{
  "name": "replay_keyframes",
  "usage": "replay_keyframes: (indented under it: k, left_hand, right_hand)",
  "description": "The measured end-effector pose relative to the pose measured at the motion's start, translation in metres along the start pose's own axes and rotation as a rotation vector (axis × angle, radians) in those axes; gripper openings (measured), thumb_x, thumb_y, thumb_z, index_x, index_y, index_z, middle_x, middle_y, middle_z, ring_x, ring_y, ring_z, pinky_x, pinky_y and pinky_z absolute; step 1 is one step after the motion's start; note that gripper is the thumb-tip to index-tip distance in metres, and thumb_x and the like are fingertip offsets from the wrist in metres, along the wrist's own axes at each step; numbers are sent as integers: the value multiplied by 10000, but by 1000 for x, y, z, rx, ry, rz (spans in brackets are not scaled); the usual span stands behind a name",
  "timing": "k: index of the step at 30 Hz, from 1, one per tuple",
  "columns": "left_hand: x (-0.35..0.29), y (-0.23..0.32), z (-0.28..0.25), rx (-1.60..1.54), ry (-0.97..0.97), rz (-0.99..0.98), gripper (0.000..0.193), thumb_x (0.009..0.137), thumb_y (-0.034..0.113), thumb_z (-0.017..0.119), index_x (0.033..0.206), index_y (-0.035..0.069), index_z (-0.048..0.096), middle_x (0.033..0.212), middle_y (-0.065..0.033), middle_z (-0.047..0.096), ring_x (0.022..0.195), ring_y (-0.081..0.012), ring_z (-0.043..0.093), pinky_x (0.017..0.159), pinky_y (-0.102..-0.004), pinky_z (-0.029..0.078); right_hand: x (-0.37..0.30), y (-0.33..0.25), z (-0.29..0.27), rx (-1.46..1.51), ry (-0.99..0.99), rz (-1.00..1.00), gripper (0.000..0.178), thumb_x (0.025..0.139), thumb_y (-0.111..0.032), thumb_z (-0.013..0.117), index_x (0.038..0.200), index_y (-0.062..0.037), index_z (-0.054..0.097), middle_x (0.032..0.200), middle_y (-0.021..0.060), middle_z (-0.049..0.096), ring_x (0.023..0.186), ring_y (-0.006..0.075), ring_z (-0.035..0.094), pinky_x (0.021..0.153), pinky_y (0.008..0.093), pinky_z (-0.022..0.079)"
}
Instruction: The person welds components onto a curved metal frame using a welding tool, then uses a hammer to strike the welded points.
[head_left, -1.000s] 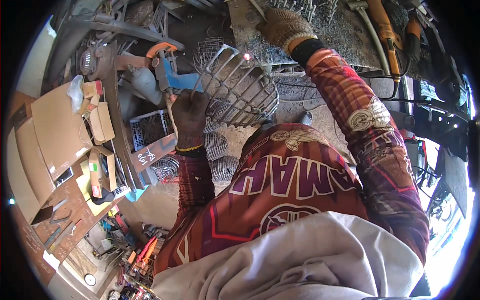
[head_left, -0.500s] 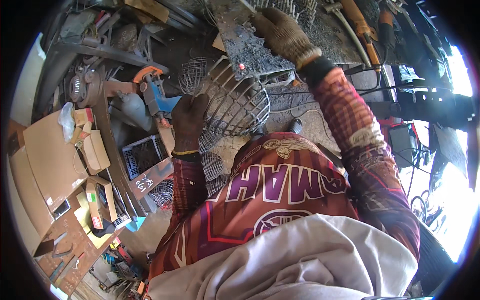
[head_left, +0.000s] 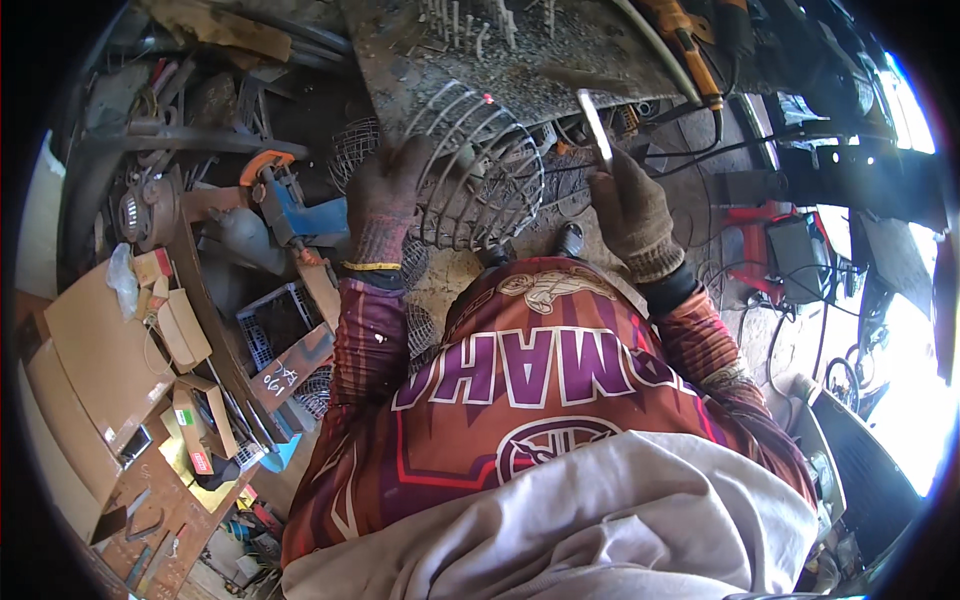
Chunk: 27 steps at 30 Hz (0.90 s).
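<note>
My left hand (head_left: 388, 195), in a dark, worn glove, is closed on the left side of a round metal wire basket (head_left: 482, 165). The basket is tilted at the near edge of a dark metal worktable (head_left: 400, 65), and a small red glowing spot sits on its far rim. To the right, my right hand (head_left: 637, 212), in a brown knit glove, grips a hammer (head_left: 595, 128) by its pale handle. The hammer's dark head is smeared by motion just right of the basket.
Short upright metal pegs (head_left: 480, 25) stand on the worktable. An orange power tool (head_left: 685, 50) lies at its right, with cables hanging below. More wire baskets (head_left: 357, 150) are behind and below my left hand. A blue and orange machine (head_left: 295, 205) and cardboard boxes (head_left: 100, 330) are at left.
My right hand has come back from over the worktable toward me, and the hammer now shows in it. My left hand and the basket have shifted slightly upward in view.
</note>
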<state>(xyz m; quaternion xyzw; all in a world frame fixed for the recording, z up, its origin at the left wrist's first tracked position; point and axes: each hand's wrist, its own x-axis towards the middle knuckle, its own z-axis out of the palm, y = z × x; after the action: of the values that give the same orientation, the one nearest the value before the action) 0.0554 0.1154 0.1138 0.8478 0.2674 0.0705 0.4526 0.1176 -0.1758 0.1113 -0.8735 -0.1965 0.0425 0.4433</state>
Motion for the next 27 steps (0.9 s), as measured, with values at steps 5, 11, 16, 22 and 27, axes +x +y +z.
replay_keyframes:
  k: [5,11,16,22,27]
  left_hand:
    - [11,-7,14,55,31,3,629,860,585,591,1006,-23,658,922,-244,670,842,-406,621,777,-415,469]
    - [9,4,13,141,8,-104,692,847,634,569,1017,-31,654,961,-271,662,947,-450,618,809,-441,470]
    - [10,2,13,181,-18,-185,689,836,644,578,1005,-18,664,950,-278,660,956,-456,619,813,-456,472]
    - [6,0,18,163,64,-83,669,877,591,578,837,-75,610,674,-183,569,633,-277,442,664,-412,418]
    - [9,-28,20,183,63,176,590,898,570,546,1008,0,651,857,-263,616,818,-409,581,744,-449,457]
  right_hand:
    - [11,5,1,-62,-146,-86,338,955,-231,552,1226,-29,557,945,223,641,866,409,644,705,419,508]
    - [16,-2,3,-57,-150,-133,347,962,-227,538,1256,-45,543,946,228,638,877,408,641,709,433,507]
    - [20,-3,13,-152,-217,-54,395,951,-280,535,1292,-83,506,961,224,648,899,410,643,731,466,526]
    - [18,-4,18,-98,-156,-108,390,967,-309,495,1292,-93,497,980,236,642,902,426,631,747,497,513]
    - [26,-4,31,-185,-181,-80,339,954,-288,521,1228,-88,519,937,221,639,860,435,630,686,505,508]
